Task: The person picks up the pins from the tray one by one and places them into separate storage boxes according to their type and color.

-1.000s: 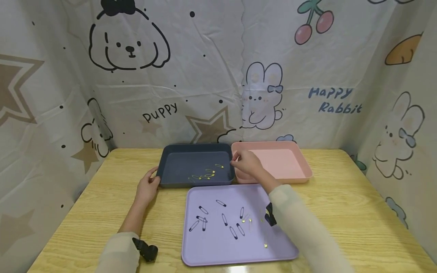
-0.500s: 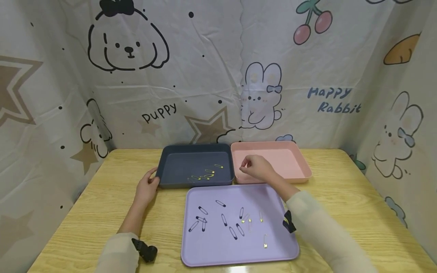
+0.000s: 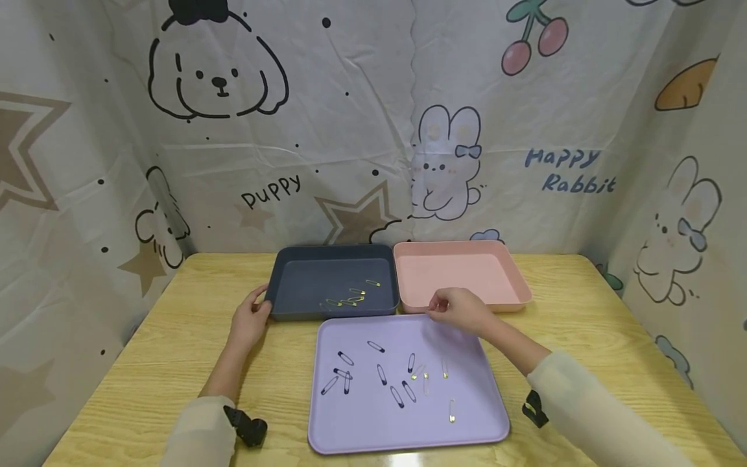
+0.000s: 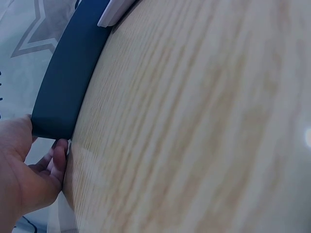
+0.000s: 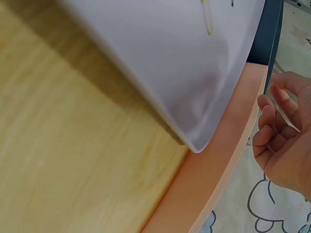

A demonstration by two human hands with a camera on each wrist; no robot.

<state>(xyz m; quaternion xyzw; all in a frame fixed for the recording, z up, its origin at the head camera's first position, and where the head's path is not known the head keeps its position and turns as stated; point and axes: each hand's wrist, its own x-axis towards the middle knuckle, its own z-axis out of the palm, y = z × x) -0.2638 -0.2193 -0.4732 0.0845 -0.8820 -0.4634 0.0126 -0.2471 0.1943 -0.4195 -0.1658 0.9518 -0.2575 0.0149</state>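
My left hand (image 3: 249, 323) grips the left end of a dark blue tray (image 3: 335, 254), thumb and fingers at its near corner; the left wrist view shows them against the tray wall (image 4: 68, 77). Several gold safety pins (image 3: 356, 299) lie inside that tray. My right hand (image 3: 463, 311) hovers over the front edge of a pink tray (image 3: 467, 259), above the far rim of a lilac tray (image 3: 408, 428). Its fingers are loosely curled and nothing shows between them in the right wrist view. The lilac tray bears several black safety pins (image 3: 382, 374) and several gold safety pins (image 3: 452, 410).
The wooden table (image 3: 280, 389) extends on both sides of the trays. The dark blue and pink trays stand side by side behind the lilac tray. A printed curtain (image 3: 362, 130) closes off the back and sides.
My right hand has moved right and toward me, from the dark blue tray's right edge across the pink tray to its front edge. My left hand stays at the dark blue tray.
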